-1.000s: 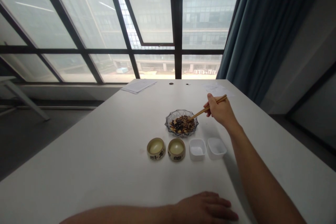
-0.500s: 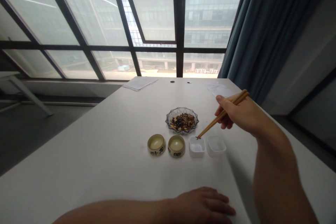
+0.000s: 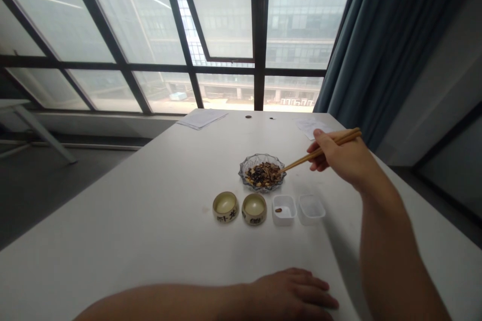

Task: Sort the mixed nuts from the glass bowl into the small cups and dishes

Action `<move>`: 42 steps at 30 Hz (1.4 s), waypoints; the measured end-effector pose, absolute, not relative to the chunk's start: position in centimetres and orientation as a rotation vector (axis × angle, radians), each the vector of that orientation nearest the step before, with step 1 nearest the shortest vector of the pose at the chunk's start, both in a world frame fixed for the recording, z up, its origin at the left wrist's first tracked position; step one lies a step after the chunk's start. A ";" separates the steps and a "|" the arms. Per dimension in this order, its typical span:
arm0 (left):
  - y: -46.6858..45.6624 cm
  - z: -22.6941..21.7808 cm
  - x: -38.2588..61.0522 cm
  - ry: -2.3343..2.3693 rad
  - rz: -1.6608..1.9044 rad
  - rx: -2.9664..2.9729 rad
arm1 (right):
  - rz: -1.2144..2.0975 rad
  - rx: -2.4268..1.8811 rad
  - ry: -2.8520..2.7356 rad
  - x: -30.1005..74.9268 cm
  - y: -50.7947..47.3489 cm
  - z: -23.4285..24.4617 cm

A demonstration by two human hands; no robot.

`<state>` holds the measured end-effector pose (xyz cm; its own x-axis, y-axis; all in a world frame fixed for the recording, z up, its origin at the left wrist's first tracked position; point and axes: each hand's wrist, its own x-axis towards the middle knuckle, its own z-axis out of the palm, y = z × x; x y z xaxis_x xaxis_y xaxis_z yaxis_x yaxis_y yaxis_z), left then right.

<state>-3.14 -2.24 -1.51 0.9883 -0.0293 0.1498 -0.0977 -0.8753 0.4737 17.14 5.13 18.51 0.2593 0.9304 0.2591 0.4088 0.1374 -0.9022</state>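
My right hand (image 3: 341,158) grips a pair of wooden chopsticks (image 3: 320,150), whose tips reach the right rim of a glass bowl (image 3: 262,172) filled with mixed dark and light seeds. In front of the bowl stand two round ceramic cups (image 3: 225,206) (image 3: 254,208) and two small white square dishes. The left dish (image 3: 283,209) has one dark seed in it; the right dish (image 3: 311,208) looks bare. My left hand (image 3: 297,293) lies flat on the white table (image 3: 150,220) near its front edge, fingers stretched out and holding nothing.
Sheets of paper (image 3: 202,118) lie at the table's far left edge, and another sheet (image 3: 311,127) at the far right. A large window (image 3: 211,35) fills the back wall, with a dark curtain (image 3: 380,45) to the right. Another table's leg (image 3: 33,128) shows far left.
My right hand carried a seed from the bowl to the left white dish, dropped it there, and has swung the chopstick tips back to the bowl. My left hand stayed put.
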 end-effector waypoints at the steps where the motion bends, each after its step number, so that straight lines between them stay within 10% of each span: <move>1: -2.2 -1.5 -3.1 -0.090 0.188 2.634 | 0.583 -1.458 -1.333 16.9 5.5 18.3; 42: -2.2 -3.6 -3.0 -0.122 0.218 2.619 | 0.662 -1.271 -2.076 12.2 7.8 14.8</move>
